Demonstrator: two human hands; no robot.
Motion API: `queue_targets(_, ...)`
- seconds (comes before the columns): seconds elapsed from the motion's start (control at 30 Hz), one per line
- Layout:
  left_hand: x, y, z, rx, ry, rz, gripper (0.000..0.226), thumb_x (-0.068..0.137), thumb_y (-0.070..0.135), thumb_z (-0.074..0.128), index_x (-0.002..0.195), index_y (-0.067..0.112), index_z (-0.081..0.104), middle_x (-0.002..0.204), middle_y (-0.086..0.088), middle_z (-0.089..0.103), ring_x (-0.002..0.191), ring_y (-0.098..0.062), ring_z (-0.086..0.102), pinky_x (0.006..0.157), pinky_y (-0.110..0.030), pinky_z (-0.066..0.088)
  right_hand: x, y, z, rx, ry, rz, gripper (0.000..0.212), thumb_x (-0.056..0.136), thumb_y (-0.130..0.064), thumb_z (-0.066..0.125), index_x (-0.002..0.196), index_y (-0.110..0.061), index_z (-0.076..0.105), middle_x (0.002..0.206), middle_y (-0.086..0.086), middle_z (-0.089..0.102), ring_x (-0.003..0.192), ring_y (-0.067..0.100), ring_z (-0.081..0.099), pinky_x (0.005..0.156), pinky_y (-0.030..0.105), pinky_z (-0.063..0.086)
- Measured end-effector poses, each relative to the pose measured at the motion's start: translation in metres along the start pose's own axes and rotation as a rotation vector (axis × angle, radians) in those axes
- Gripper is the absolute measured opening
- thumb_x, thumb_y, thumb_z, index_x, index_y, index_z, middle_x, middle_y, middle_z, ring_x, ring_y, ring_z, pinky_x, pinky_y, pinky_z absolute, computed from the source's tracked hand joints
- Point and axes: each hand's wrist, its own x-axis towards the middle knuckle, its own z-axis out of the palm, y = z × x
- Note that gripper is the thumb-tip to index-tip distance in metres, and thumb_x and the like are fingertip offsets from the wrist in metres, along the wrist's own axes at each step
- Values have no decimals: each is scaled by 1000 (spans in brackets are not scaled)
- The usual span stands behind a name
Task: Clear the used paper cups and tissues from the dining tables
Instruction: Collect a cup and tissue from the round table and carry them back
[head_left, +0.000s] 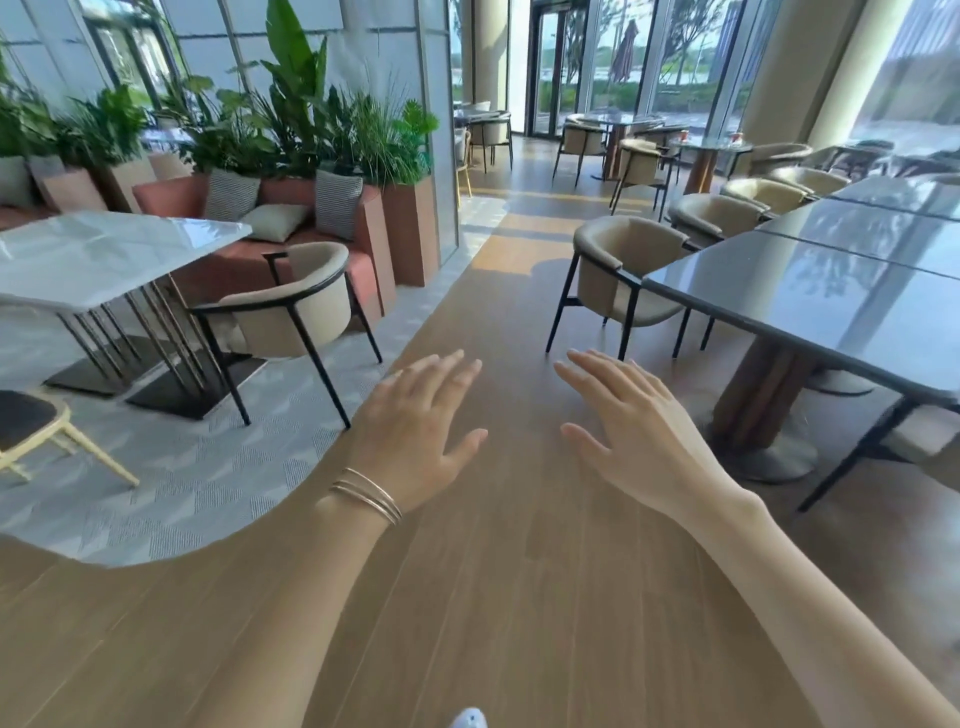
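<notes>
On your left, the white surface (104, 254) shows no cup or tissue on the part you can see, so it looks done or never needed clearing. Your left hand (415, 431), with thin bangles (366, 493) at the wrist, is stretched out over the wooden floor (493, 597) with fingers straight and spread, holding nothing. Your right hand (634, 436) is just beside it, equally released and empty, and neither hand touches anything.

Far back on the right, a small round surface (711, 148) carries two small red-and-white items, one (684, 136) near its left edge and one (736, 137) near its right. They are probably paper cups, though too small to tell for sure. No tissues can be made out there.

The long dark surface (831, 291) nearest your right also shows nothing to collect. You carry nothing, so the picking up seems to lie ahead at that back table.
</notes>
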Motion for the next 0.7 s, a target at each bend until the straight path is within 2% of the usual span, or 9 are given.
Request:
queue_targets(0.23, 144, -89, 32, -25, 4, 54, 65, 88, 51, 42, 144, 24, 25, 150, 0, 29, 136, -20, 27, 107, -40, 24, 146, 48, 37, -11, 9, 48, 57, 89, -33, 56, 141, -23, 35, 146, -2, 37, 136, 15, 30, 111, 28, 9)
queue_targets(0.37, 217, -127, 46, -29, 48, 61, 64, 87, 49, 44, 143, 22, 28, 148, -3, 33, 135, -23, 29, 103, -43, 29, 223, 70, 53, 7, 98, 52, 56, 87, -29, 59, 139, -18, 39, 142, 3, 44, 132, 21, 37, 109, 33, 21)
queue_targets(0.53, 286, -166, 92, -13, 23, 55, 66, 87, 52, 39, 145, 24, 23, 151, 1, 27, 138, -21, 24, 108, -42, 26, 296, 105, 99, 34, 114, 75, 61, 88, -30, 58, 142, -17, 32, 146, 2, 38, 136, 20, 30, 110, 32, 18)
queue_targets(0.7, 363, -202, 149, -14, 8, 6, 65, 88, 51, 42, 145, 25, 24, 151, 2, 27, 138, -20, 24, 107, -40, 26, 372, 160, 151, 7, 75, 78, 60, 88, -30, 57, 141, -16, 34, 146, 4, 38, 136, 22, 31, 111, 36, 21)
